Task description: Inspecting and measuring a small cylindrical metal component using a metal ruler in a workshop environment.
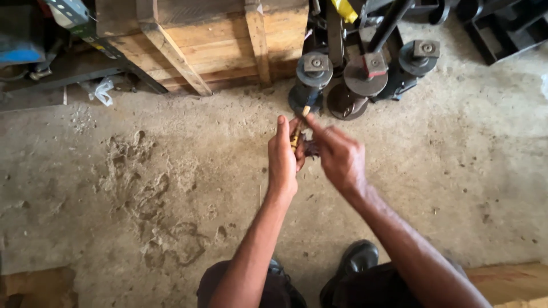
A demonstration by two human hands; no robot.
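Note:
Both my hands meet in front of me above the concrete floor. My left hand grips a slim brass-coloured rod that stands nearly upright, its pale tip poking out above my fingers. My right hand closes on the same rod from the right, index finger stretched toward its top. A small dark part shows between the two hands; what it is stays unclear.
A wooden crate stands at the back. Right of it sit several dark round metal parts with square-headed tops. Dusty concrete floor spreads to the left. My black shoes are below. A wooden board lies bottom right.

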